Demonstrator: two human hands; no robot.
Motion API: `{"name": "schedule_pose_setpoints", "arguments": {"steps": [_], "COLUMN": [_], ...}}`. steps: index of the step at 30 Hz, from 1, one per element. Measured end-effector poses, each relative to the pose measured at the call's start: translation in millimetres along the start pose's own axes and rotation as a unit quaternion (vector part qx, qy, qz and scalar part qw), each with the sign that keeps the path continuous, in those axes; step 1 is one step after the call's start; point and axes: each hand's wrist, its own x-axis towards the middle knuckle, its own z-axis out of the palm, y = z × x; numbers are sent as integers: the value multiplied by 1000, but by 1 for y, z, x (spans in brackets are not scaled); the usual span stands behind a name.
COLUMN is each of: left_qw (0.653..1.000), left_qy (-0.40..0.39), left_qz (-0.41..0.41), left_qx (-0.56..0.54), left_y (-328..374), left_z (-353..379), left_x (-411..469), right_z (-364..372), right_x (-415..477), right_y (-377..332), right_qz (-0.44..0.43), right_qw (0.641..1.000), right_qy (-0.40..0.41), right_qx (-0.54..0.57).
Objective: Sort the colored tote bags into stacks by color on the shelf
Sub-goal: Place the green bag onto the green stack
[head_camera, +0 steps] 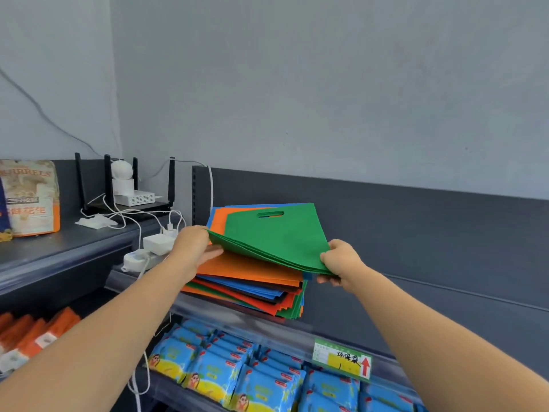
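Note:
A mixed pile of flat tote bags (252, 288) in orange, blue, red, black and green lies on the dark shelf (416, 298). Several green bags (276, 236) are lifted off its top, front edge raised, handle cutout toward the wall. My left hand (194, 245) pinches their near left corner, fingers under the bundle. My right hand (338, 261) grips their near right corner. An orange bag (246, 267) is exposed beneath them.
To the left, a router (127, 200), white adapters and a power strip (148, 251) with cables sit close to the pile. A snack bag (32, 197) stands far left. Blue packets (252, 373) fill the lower shelf; a price label (343, 359) hangs on the shelf edge.

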Motion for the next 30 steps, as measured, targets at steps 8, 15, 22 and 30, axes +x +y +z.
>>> {"name": "schedule_pose_setpoints", "arguments": {"steps": [8, 15, 22, 30], "left_qw": [989, 971, 945, 925], "left_qy": [-49, -96, -130, -161], "left_qz": [-133, -34, 145, 191], "left_qx": [-35, 218, 261, 287], "left_y": [4, -13, -28, -56], "left_z": [19, 77, 162, 261], "left_x": [-19, -47, -93, -164], "right_z": [-20, -71, -148, -257], "right_x": [-20, -48, -75, -111], "right_y": [25, 46, 83, 144], "right_qz": [-136, -162, -100, 3], "right_qw": [984, 968, 968, 974], "right_qy": [112, 185, 226, 198], "right_qx": [26, 40, -41, -109]}}
